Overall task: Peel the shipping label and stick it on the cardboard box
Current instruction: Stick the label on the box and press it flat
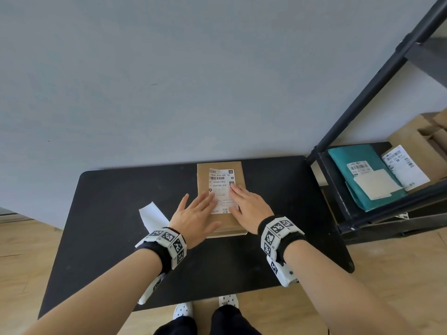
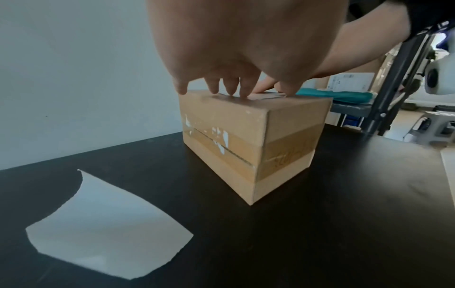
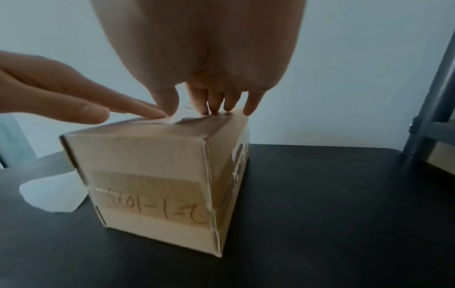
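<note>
A brown cardboard box [image 1: 238, 223] stands on the black table [image 1: 108, 213], taped round its sides [image 2: 248, 148] [image 3: 152, 191]. A white shipping label [image 1: 220, 181] with barcodes lies flat on the box top. My left hand [image 1: 197, 213] presses on the label's left part with straight fingers [image 2: 226, 85]. My right hand [image 1: 246, 206] presses flat on the label's right part, its fingertips [image 3: 216, 103] on the box top. Neither hand grips anything. The label's lower half is partly hidden under both hands.
A curled white backing sheet [image 1: 152, 215] [image 2: 105, 228] lies on the table left of the box. To the right stands a dark metal shelf [image 1: 338, 189] holding a teal mailer [image 1: 358, 160] and more labelled parcels [image 1: 406, 165]. A grey wall is close behind the table.
</note>
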Demonstrator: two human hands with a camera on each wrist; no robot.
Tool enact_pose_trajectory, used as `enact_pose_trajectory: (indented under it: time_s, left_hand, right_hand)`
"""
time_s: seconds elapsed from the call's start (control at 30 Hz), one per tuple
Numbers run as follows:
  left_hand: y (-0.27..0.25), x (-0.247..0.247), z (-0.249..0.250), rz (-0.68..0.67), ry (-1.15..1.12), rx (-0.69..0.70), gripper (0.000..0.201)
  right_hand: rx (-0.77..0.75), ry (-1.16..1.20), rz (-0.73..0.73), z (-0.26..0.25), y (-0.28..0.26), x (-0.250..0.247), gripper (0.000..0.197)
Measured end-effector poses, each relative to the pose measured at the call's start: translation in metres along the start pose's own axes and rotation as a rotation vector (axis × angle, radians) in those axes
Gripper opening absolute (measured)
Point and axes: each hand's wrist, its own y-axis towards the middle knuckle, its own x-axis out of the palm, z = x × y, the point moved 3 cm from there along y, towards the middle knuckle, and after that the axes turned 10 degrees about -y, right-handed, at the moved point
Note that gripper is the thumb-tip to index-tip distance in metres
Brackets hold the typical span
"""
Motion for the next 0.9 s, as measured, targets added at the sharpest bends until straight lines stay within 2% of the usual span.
enact_pose_trajectory:
  time_s: [0.13,0.37,0.63,0.83,0.9]
  left_hand:
    - [-0.008,0.003,-0.003,-0.017,0.039,0.019,0.067]
    - [-0.018,0.004,-0.007,0.0,0.09,0.112,0.059]
    - [-0.022,0.002,-0.012,-0.017,0.067,0.146,0.056]
    - [-0.014,-0.008,-0.013,-0.033,0.082,0.168,0.054]
    - [-0.01,-0.011,-0.014,-0.031,0.043,0.153,0.052]
  right_hand:
    - [0.017,-0.057,-0.05,-0.001,-0.018,0.011,0.063]
    - [0.064,-0.098,-0.04,-0.013,-0.047,0.025,0.063]
    - [-0.002,-0.126,-0.015,-0.05,-0.032,0.023,0.061]
    - [0.044,-0.17,-0.035,-0.024,-0.046,0.018,0.058]
    - [0.066,-0.18,-0.032,-0.012,-0.054,0.017,0.065]
